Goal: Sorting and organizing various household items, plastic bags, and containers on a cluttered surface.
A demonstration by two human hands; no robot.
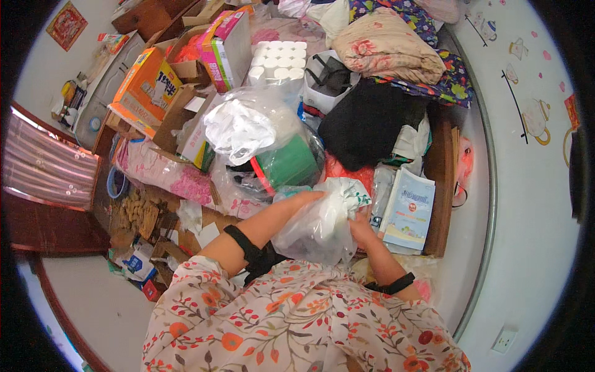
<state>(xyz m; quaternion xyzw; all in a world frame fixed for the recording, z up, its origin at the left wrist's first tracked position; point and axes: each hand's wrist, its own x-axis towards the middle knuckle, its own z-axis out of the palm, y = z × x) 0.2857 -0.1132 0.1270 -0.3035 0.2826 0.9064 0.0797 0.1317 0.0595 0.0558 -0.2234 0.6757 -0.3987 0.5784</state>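
Observation:
In front of my body, both hands hold a crumpled plastic bag (316, 229), clear and whitish, with a white part printed in green at its top. My left hand (308, 197) is closed on its upper left side, and the fingertips are hidden in the plastic. At the right edge, my right hand (359, 228) pinches the bag with bent fingers. Just beyond lies a green container with a red rim (286, 164), wrapped in clear plastic. A bunched white plastic bag (238, 130) rests against it.
Boxes crowd the left, among them an orange carton (145, 93) and a pink carton (223, 53). White paper rolls (279, 59), a black cloth (365, 124) and a folded floral quilt (387, 46) lie farther back. A blue-and-white booklet (409, 208) lies near the right wooden edge (440, 186).

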